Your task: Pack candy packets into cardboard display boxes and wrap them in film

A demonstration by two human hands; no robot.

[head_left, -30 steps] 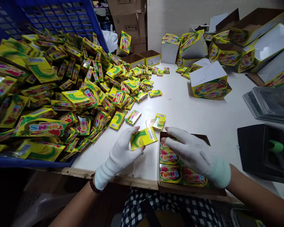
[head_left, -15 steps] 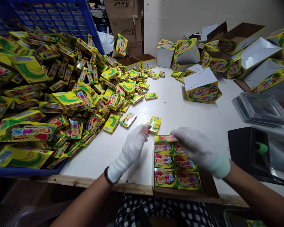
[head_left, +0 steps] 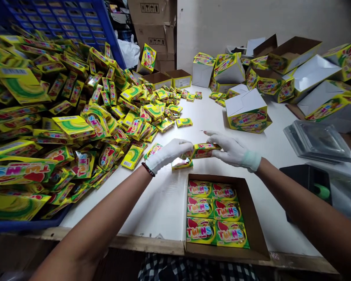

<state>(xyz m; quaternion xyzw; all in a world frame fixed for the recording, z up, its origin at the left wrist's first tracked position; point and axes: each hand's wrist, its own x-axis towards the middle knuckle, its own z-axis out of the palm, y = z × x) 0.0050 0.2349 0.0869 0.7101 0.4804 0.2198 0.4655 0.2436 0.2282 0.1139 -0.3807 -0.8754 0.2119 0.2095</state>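
Both my hands wear white gloves and meet above the table, beyond the open carton. Between them is a small yellow "TWINS" candy box [head_left: 204, 150], its narrow printed side facing me. My left hand [head_left: 175, 152] is closed around its left end. My right hand [head_left: 229, 150] has the right end between thumb and fingers, with the index finger stretched out over it. Beneath my left hand another candy box [head_left: 181, 165] lies on the table, partly covered. Closer to me, the brown carton [head_left: 256, 218] holds several candy boxes [head_left: 200, 207] in two columns, fronts up.
A large heap of candy boxes [head_left: 84, 128] spills from a blue crate [head_left: 102, 23] on the left. Display boxes [head_left: 247, 111] stand along the back and right. Clear plastic trays [head_left: 318, 138] and a black holder with a green roll [head_left: 304, 183] sit at the right.
My right hand has moved up and away from the carton to meet my left hand at a candy box. My left hand has shifted slightly forward. The carton's contents are now uncovered.
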